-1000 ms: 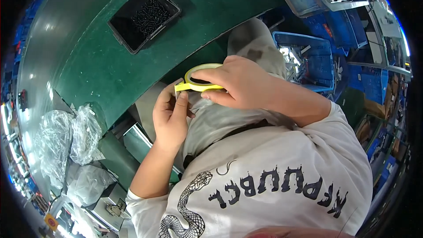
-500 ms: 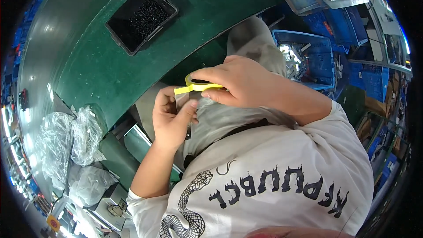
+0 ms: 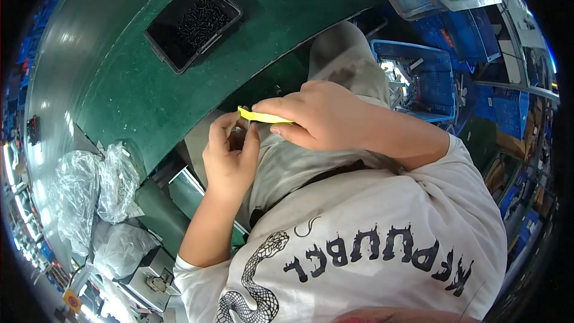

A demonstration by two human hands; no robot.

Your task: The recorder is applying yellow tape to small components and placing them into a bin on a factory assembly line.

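My right hand is closed around a roll of yellow adhesive tape, seen nearly edge-on now. The tape's free end reaches left to the fingertips of my left hand. Between its thumb and fingers my left hand pinches a small thin flat piece, turned edge-on and mostly hidden; the tape meets its top edge. Both hands are held close together above my lap, just off the near edge of the green table.
A black bin of small black parts stands on the table. Clear plastic bags lie at the left. On the right are a blue crate with loose pieces and a grey bin of metal parts.
The tape roll has tilted from showing its open ring to nearly edge-on. The thin piece in my left hand has turned from face-on to edge-on, and my left fingers have shifted slightly up.
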